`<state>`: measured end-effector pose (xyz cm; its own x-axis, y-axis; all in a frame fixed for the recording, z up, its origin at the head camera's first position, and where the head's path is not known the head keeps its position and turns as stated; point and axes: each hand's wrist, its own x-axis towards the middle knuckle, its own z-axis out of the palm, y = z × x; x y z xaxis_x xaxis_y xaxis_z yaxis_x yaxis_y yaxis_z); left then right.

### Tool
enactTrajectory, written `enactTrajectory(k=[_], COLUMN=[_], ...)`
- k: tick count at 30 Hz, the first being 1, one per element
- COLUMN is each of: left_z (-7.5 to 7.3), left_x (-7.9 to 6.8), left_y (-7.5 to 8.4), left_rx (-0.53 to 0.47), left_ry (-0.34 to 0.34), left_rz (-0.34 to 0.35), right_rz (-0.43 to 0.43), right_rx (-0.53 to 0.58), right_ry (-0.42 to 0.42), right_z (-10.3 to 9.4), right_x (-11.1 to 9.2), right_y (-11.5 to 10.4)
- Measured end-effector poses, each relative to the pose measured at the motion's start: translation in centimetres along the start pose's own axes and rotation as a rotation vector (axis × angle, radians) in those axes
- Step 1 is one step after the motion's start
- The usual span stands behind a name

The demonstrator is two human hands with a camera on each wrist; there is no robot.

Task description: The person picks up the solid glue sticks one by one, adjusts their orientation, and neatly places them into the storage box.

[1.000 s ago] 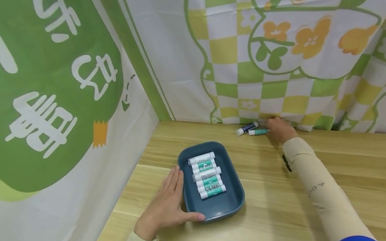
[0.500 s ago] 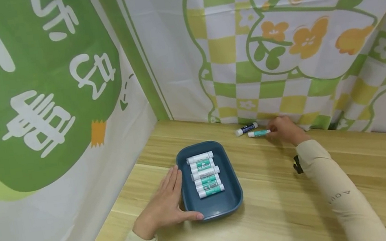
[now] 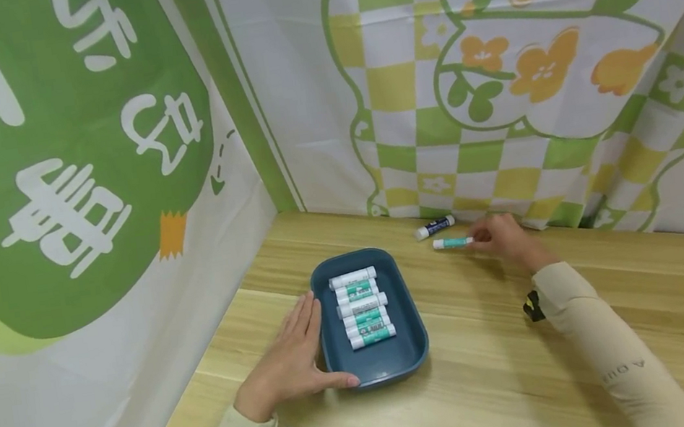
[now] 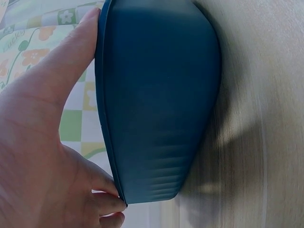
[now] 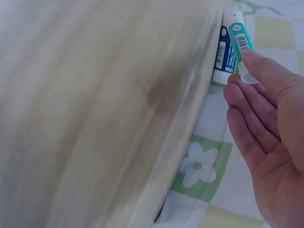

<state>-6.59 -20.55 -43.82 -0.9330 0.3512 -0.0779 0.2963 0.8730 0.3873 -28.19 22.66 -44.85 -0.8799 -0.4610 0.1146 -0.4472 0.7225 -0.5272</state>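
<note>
My right hand (image 3: 506, 238) pinches one end of a white glue stick with a green label (image 3: 453, 243) between thumb and fingers, close over the table near the back. In the right wrist view the thumb presses on the lower end of this glue stick (image 5: 241, 42). Just behind it lies a larger dark blue glue stick (image 3: 434, 227). A dark blue tray (image 3: 390, 371) holds a column of several white and green glue sticks (image 3: 366, 318). Along the tray's left side my left hand (image 3: 290, 356) rests with fingers extended and thumb at the front corner; the left wrist view shows fingertips at the rim.
The wooden table (image 3: 472, 392) ends at the back against a checked, flowered cloth (image 3: 403, 88). On the left hangs a green and white cloth (image 3: 176, 156) with large white characters.
My right hand has drawn slightly away from the back cloth, bringing the green glue stick a little forward and left. The left hand stays at the tray, and the dark blue glue stick stays put.
</note>
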Motion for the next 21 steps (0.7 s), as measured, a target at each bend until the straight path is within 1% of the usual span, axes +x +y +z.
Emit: enactTrajectory(k=[4, 9, 17, 21], left_z=[-0.1, -0.1, -0.1, -0.1], left_x=[0.0, 0.0, 0.0, 0.0], left_y=[0.1, 0.2, 0.2, 0.2], left_rx=[0.005, 0.004, -0.002, -0.008], left_ry=[0.006, 0.007, -0.008, -0.014], left_rz=[0.002, -0.002, -0.011, -0.016], right_rz=[-0.026, -0.074, -0.117, -0.158], right_rx=[0.024, 0.02, 0.021, 0.028], right_ry=[0.002, 0.04, 0.079, 0.089], right_z=[0.5, 0.8, 0.3, -0.1], right_x=[-0.5, -1.1, -2.0, -2.3], right_y=[-0.4, -1.4, -4.0, -5.4])
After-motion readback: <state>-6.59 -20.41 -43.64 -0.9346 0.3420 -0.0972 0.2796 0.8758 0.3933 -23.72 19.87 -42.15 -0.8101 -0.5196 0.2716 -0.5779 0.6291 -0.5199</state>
